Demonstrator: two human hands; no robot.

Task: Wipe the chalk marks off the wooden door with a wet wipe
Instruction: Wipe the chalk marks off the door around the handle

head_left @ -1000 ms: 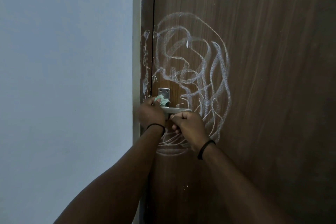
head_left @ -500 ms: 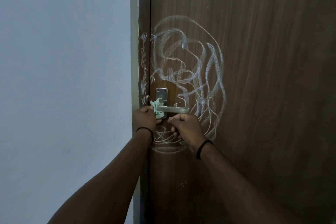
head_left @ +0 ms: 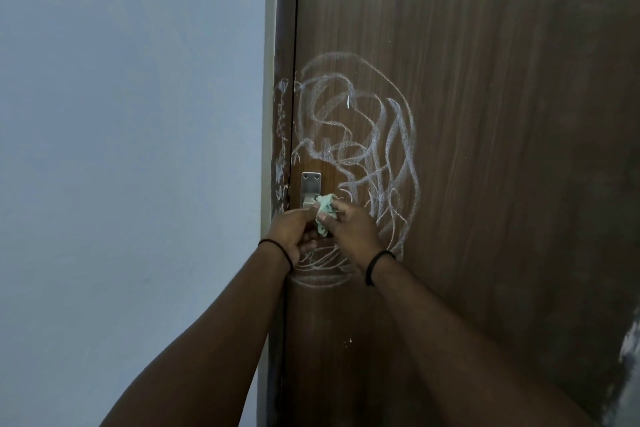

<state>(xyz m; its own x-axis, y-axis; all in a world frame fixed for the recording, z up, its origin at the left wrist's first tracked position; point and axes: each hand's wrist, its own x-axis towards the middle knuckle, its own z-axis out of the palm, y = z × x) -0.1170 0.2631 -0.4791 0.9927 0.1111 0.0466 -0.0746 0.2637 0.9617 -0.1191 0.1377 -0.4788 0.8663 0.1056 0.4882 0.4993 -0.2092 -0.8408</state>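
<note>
Both hands, left hand [head_left: 294, 230] and right hand [head_left: 349, 230], pinch the crumpled wet wipe [head_left: 325, 210] with curled fingers just below the handle plate [head_left: 311, 185], hiding the lever; chalk marks [head_left: 363, 149] loop above and right of the plate.

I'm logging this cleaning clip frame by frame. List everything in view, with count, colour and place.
door: one, dark brown wood, right half of the view.
chalk marks: one large white scribble on the door around the handle plate, plus streaks on the door frame, which is brown, left of the door.
handle plate: one, silver metal, at the door's left edge; lever hidden by the hands.
wet wipe: one, pale green, crumpled, in front of the handle.
wall: pale blue-grey, left.
wristbands: two, black, one per wrist.
left hand: pinches the wipe.
right hand: pinches the wipe.
</note>
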